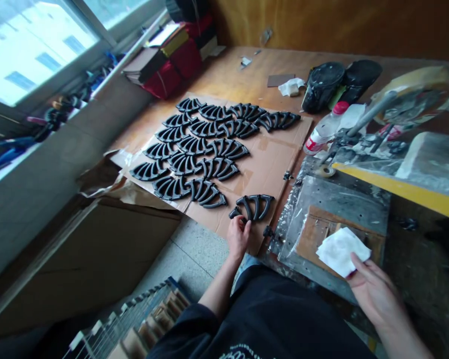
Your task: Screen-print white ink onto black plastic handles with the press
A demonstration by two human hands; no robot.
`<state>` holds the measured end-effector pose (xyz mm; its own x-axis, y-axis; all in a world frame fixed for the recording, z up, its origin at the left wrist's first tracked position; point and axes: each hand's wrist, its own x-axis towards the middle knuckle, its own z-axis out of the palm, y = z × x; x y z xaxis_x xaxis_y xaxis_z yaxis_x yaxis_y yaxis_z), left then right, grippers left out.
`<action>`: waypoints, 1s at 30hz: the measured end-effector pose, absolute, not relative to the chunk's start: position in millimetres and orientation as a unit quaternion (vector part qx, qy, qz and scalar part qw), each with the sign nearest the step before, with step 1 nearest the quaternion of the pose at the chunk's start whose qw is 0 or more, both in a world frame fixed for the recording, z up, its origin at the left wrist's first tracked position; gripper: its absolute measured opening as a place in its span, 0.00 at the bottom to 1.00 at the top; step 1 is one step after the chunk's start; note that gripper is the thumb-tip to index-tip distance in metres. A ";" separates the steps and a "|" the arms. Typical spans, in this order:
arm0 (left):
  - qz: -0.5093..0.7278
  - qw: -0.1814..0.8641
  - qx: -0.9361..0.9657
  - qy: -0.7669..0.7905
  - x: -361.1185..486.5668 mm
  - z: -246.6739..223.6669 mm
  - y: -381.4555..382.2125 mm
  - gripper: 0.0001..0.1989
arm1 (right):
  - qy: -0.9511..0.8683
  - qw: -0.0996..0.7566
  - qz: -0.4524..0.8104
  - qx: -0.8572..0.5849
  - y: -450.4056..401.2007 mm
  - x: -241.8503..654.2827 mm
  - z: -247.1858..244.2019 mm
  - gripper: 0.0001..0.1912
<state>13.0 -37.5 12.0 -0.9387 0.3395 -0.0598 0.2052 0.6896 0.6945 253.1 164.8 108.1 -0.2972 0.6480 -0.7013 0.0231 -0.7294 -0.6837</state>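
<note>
Several black curved, ribbed parts (194, 144) lie in rows on a flat cardboard sheet (264, 172). One more black ribbed part (261, 206) is apart from them, near the sheet's front edge. My left hand (239, 237) has its fingers closed on the near left end of that part. On the right, my right hand (376, 289) pinches a folded white cloth (342, 251) between thumb and fingers, above a brown board (310, 237) on the grey work plate.
A plastic bottle (324, 130) with a red cap, a tape roll (326, 171) and a metal fixture with a yellow edge (396, 187) stand at the right. Black containers (324, 82) are behind. Below left is a wire rack (123, 319).
</note>
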 end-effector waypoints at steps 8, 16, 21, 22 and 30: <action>0.275 0.120 0.172 0.938 10.8 22.9 -32.0 0.15 | -0.300 0.190 0.743 -0.567 155.9 239.6 118.0 0.26; 0.276 0.108 0.182 0.937 4.8 22.4 -33.6 0.14 | -0.307 0.180 0.739 -0.572 149.3 227.4 120.3 0.25; 0.284 0.091 0.191 0.935 -6.5 22.8 -32.2 0.13 | -0.300 0.173 0.743 -0.573 146.1 221.1 121.5 0.27; 0.281 0.089 0.197 0.935 -9.1 22.9 -31.7 0.13 | -0.299 0.171 0.745 -0.571 145.6 220.3 121.6 0.26; 0.228 0.038 0.236 0.944 -12.3 29.5 -28.7 0.16 | -0.305 0.189 0.745 -0.563 148.0 222.2 125.3 0.25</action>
